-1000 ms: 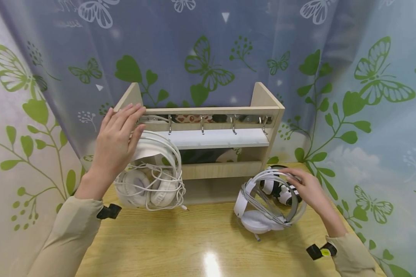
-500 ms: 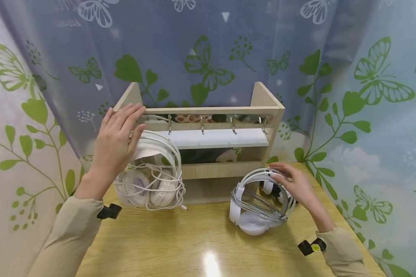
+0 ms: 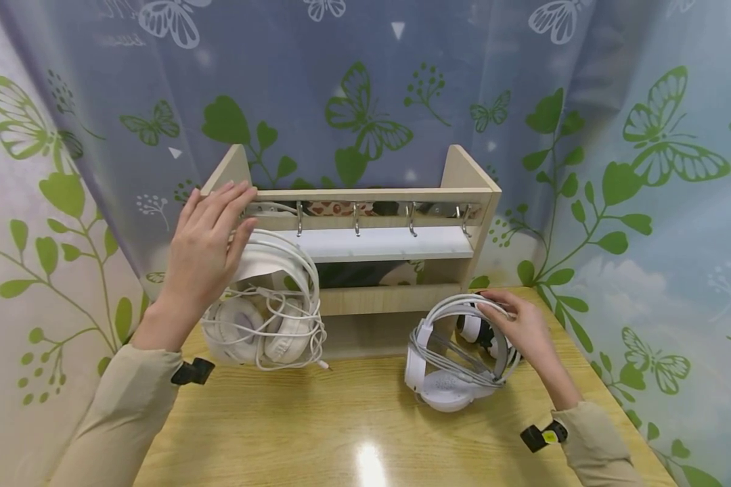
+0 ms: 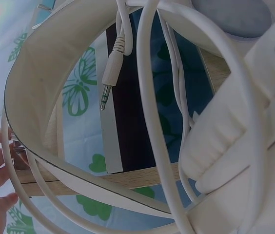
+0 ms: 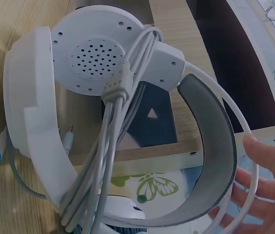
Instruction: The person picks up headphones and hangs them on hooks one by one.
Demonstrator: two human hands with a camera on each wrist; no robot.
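My left hand (image 3: 204,247) rests with straight fingers on the top left edge of a wooden rack (image 3: 353,301). Just below it, white headphones (image 3: 291,338) hang at the rack's left end, wrapped in their own white cable; the hand hides their hook. Their plug (image 4: 112,70) dangles inside the headband in the left wrist view. My right hand (image 3: 526,331) pinches the top of a second white headset (image 3: 447,392), thumb on one side of its band. Grey padding (image 5: 210,131) lines that band, and bundled grey cable crosses between the ear cups. I cannot tell whether it touches the table.
Several metal hooks (image 3: 357,220) line the rack's upper rail, above a white shelf (image 3: 384,243). A black-and-white headset (image 3: 475,330) lies behind the one in my right hand, partly hidden. The wooden table (image 3: 317,426) meets patterned curtains on both sides.
My right hand has carried the white headset a little to the left, mostly in the first half second. My left hand and the hanging headphones have stayed in place.
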